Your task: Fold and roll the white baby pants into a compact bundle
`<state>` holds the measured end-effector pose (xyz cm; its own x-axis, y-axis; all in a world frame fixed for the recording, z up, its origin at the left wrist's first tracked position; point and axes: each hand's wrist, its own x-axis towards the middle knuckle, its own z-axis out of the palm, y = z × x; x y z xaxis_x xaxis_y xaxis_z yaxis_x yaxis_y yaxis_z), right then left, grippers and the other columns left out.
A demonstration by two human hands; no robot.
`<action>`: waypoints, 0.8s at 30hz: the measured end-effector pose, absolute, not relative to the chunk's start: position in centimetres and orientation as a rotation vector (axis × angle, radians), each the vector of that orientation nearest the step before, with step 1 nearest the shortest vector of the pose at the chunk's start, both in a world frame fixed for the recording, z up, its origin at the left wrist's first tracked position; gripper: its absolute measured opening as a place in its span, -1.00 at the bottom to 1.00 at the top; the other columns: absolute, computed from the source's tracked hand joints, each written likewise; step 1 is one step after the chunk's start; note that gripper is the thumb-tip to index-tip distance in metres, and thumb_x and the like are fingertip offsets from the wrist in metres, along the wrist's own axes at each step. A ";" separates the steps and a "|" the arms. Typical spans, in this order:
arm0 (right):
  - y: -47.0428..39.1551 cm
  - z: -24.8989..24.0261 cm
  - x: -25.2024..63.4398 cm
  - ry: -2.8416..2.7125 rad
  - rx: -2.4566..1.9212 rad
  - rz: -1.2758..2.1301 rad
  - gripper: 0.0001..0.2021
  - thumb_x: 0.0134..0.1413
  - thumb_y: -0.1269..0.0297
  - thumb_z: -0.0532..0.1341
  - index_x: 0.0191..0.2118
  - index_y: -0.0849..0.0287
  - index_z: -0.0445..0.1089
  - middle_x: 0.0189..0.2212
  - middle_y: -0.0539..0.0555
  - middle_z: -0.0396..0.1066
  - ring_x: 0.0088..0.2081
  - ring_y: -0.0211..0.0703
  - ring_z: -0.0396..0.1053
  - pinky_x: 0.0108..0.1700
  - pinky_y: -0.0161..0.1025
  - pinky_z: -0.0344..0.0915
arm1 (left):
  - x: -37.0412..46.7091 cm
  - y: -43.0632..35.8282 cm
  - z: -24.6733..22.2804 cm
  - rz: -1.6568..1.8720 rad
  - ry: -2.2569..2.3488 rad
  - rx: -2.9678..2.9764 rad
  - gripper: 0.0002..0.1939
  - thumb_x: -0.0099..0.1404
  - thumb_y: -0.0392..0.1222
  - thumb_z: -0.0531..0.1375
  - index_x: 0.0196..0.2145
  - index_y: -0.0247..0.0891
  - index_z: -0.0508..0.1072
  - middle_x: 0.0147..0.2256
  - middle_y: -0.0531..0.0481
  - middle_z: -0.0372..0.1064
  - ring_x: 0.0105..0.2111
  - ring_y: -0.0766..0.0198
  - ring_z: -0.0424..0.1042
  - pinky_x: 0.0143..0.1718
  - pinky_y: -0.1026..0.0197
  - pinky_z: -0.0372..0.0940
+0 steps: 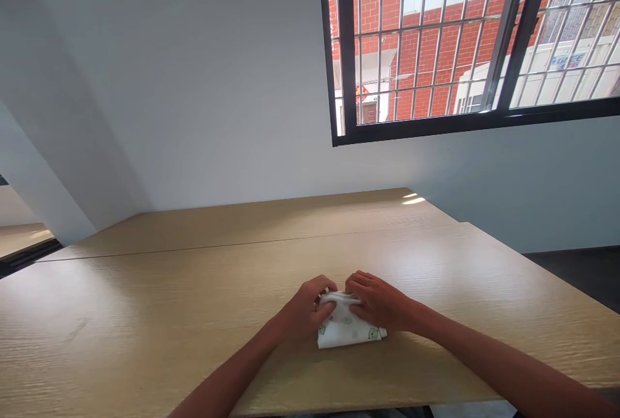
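A white folded cloth (343, 329) with small green printed figures lies on the wooden table near its front edge. My left hand (312, 305) grips its upper left part, thumb on the near face and fingers behind. On the upper right side, my right hand (378, 300) pinches the cloth in the same way. Between the two hands the top edge of the cloth is bunched and slightly raised. The fingertips behind the fabric are partly hidden.
The light wooden table (194, 295) spreads out on all sides, with a seam running across its far part. Behind it stands a pale wall (217, 82) with a black-framed, barred window (436, 50) at upper right. Dark floor (581, 276) shows beyond the table's right edge.
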<state>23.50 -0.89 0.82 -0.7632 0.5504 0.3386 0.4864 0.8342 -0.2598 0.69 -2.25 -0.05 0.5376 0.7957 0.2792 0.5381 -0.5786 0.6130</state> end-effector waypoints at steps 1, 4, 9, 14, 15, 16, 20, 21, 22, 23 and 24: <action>-0.9 0.8 23.5 -2.606 -0.757 0.213 -0.83 0.04 0.55 0.20 -0.24 0.19 0.28 -0.25 0.09 0.33 -0.20 -0.10 0.28 -0.18 -0.19 0.30 | 0.7 -2.2 -0.1 0.761 1.076 2.326 -0.77 0.16 -0.35 0.10 -0.19 -0.24 0.36 -0.24 0.01 0.32 -0.33 0.32 0.29 -0.40 0.34 0.19; -0.7 0.4 23.6 -2.588 -0.708 0.208 -0.81 0.02 0.56 0.20 -0.23 0.20 0.28 -0.24 0.09 0.34 -0.21 -0.11 0.28 -0.20 -0.20 0.30 | 0.7 -2.1 -0.2 0.776 1.035 2.341 -0.75 0.14 -0.37 0.10 -0.19 -0.23 0.35 -0.24 0.02 0.31 -0.34 0.32 0.28 -0.39 0.34 0.21; -0.4 -0.3 23.7 -2.557 -0.663 0.181 -0.78 -0.01 0.59 0.20 -0.23 0.20 0.28 -0.26 0.09 0.33 -0.23 -0.13 0.27 -0.25 -0.24 0.28 | 0.6 -2.1 0.1 0.788 0.931 2.363 -0.71 0.10 -0.44 0.11 -0.20 -0.23 0.36 -0.22 0.01 0.31 -0.29 0.32 0.30 -0.32 0.32 0.23; -0.2 -0.8 23.5 -2.527 -0.584 0.144 -0.76 -0.01 0.60 0.19 -0.22 0.19 0.28 -0.31 0.06 0.33 -0.25 -0.14 0.25 -0.28 -0.26 0.26 | 0.6 -2.4 0.4 0.772 0.824 2.377 -0.66 0.09 -0.46 0.11 -0.16 -0.24 0.36 -0.16 -0.04 0.30 -0.25 0.29 0.32 -0.25 0.30 0.26; -0.1 -0.8 23.5 -2.518 -0.551 0.140 -0.75 -0.02 0.61 0.18 -0.21 0.18 0.28 -0.31 0.06 0.34 -0.25 -0.14 0.25 -0.27 -0.25 0.26 | 0.5 -2.5 0.5 0.767 0.799 2.384 -0.66 0.09 -0.44 0.13 -0.15 -0.23 0.36 -0.15 -0.05 0.30 -0.24 0.28 0.33 -0.23 0.29 0.26; -0.1 -0.9 23.5 -2.508 -0.515 0.138 -0.74 -0.03 0.62 0.18 -0.21 0.18 0.29 -0.31 0.06 0.34 -0.25 -0.15 0.25 -0.26 -0.25 0.26 | 0.5 -2.5 0.5 0.760 0.770 2.395 -0.65 0.10 -0.42 0.15 -0.13 -0.23 0.36 -0.14 -0.06 0.30 -0.23 0.26 0.33 -0.21 0.28 0.26; -0.1 -0.7 23.5 -2.493 -0.413 0.158 -0.74 -0.05 0.63 0.17 -0.23 0.18 0.32 -0.33 0.06 0.35 -0.25 -0.15 0.25 -0.24 -0.25 0.27 | 0.5 -2.6 0.8 0.751 0.661 2.431 -0.73 0.24 -0.16 0.17 -0.09 -0.26 0.36 -0.11 -0.13 0.31 -0.18 0.18 0.34 -0.12 0.20 0.25; -0.2 -0.7 23.6 -2.496 -0.403 0.168 -0.75 -0.04 0.62 0.17 -0.23 0.18 0.32 -0.33 0.06 0.35 -0.24 -0.14 0.25 -0.24 -0.25 0.27 | 0.5 -2.6 0.8 0.753 0.650 2.427 -0.74 0.30 -0.11 0.12 -0.09 -0.27 0.36 -0.12 -0.14 0.31 -0.18 0.18 0.34 -0.11 0.18 0.25; -0.2 -0.6 23.6 -2.499 -0.396 0.176 -0.76 -0.03 0.60 0.18 -0.22 0.18 0.33 -0.33 0.07 0.35 -0.24 -0.14 0.25 -0.24 -0.24 0.27 | 0.5 -2.6 0.9 0.753 0.653 2.423 -0.73 0.34 -0.07 0.07 -0.09 -0.28 0.35 -0.14 -0.15 0.32 -0.20 0.18 0.34 -0.12 0.17 0.25; -0.2 -0.5 23.6 -2.503 -0.394 0.182 -0.77 -0.02 0.57 0.19 -0.21 0.19 0.33 -0.33 0.07 0.36 -0.24 -0.14 0.26 -0.24 -0.24 0.27 | 0.5 -2.6 1.0 0.752 0.674 2.421 -0.71 0.37 -0.06 0.03 -0.09 -0.28 0.35 -0.17 -0.15 0.33 -0.21 0.18 0.34 -0.13 0.17 0.25; -0.3 -0.5 23.6 -2.506 -0.394 0.183 -0.78 0.00 0.55 0.19 -0.20 0.19 0.34 -0.33 0.08 0.36 -0.24 -0.14 0.26 -0.24 -0.24 0.27 | 0.5 -2.6 1.0 0.750 0.707 2.424 -0.70 0.39 -0.05 0.00 -0.09 -0.29 0.35 -0.19 -0.14 0.33 -0.22 0.19 0.34 -0.13 0.17 0.25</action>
